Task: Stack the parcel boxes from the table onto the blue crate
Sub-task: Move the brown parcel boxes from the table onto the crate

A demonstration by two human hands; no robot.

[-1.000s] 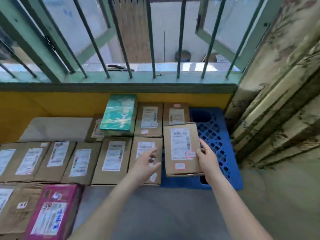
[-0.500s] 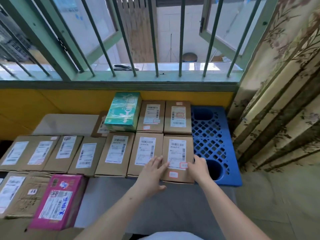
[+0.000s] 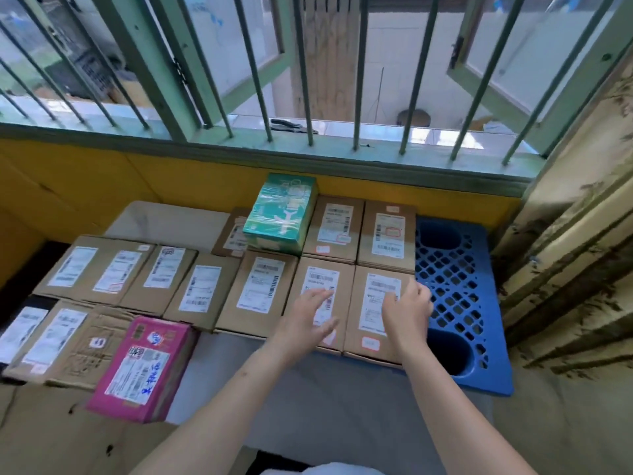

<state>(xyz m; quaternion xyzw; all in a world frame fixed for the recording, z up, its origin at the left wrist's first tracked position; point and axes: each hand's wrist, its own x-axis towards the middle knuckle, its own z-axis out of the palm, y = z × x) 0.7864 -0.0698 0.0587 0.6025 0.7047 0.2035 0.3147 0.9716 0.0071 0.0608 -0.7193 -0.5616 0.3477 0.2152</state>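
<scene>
both hands (image 3: 359,311) apart, fingers loose over brown parcels (image 3: 378,310) on blue crate (image 3: 459,289) — white labels unreadable.

one head-worn view looks steeply down, close over the hands (image 3: 407,308).

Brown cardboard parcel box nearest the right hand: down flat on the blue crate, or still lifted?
Down flat: brown cardboard parcel box lies label-up on the blue plastic crate.

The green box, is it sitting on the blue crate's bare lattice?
No, the green box rests on top of brown parcels, left of the blue crate.
</scene>
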